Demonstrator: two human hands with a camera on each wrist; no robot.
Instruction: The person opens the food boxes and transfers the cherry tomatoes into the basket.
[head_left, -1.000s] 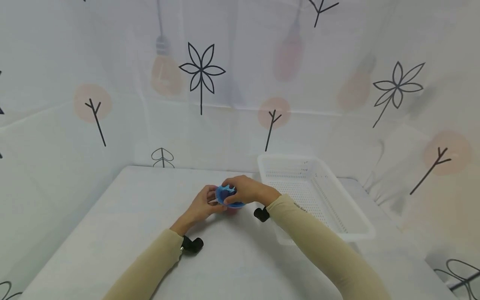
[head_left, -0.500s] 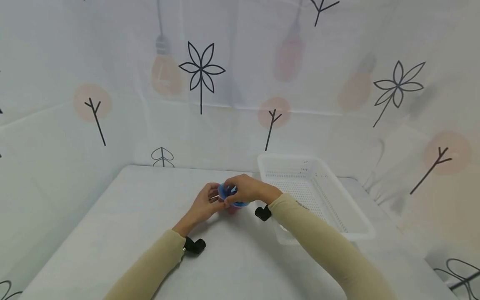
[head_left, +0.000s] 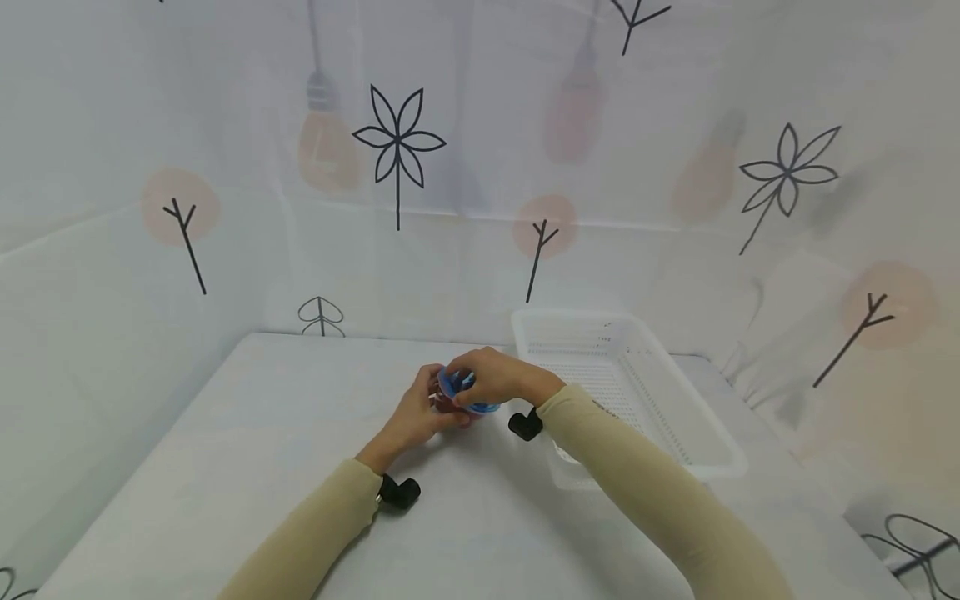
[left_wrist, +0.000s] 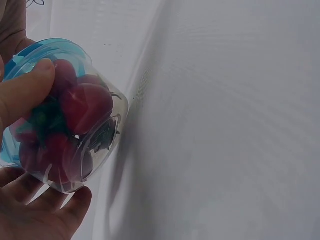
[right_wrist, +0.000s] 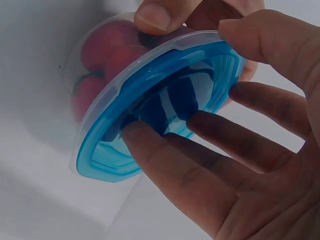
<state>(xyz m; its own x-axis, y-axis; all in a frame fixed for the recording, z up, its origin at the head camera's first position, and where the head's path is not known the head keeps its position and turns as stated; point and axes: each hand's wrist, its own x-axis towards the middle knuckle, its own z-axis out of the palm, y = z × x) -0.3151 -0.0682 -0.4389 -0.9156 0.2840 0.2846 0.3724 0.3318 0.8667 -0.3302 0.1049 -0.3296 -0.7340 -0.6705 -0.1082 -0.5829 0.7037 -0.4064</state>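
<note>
A clear plastic container (left_wrist: 117, 107) with several red, round fruits (left_wrist: 87, 110) inside tilts over the table, its blue lid (right_wrist: 107, 162) facing the right hand. Some green shows among the fruits. My left hand (head_left: 417, 414) holds the container by its sides, thumb on one wall and fingers on the opposite one. My right hand (head_left: 492, 379) spans the lid, with its thumb at the rim and its fingertips on the blue surface. From the right wrist view, the lid appears seated on the container. Most of the lid is covered by the right hand in the head view.
Just right of the hands stands a white perforated plastic basket (head_left: 701, 421), partly behind the right forearm. The white-covered table (head_left: 360, 362) meets a patterned cloth backdrop (head_left: 465, 275) at its far edge.
My left hand has shifted slightly right and changed its hold, so more red fruit shows between its fingers. The container has moved slightly right. My right hand stays at the lid.
</note>
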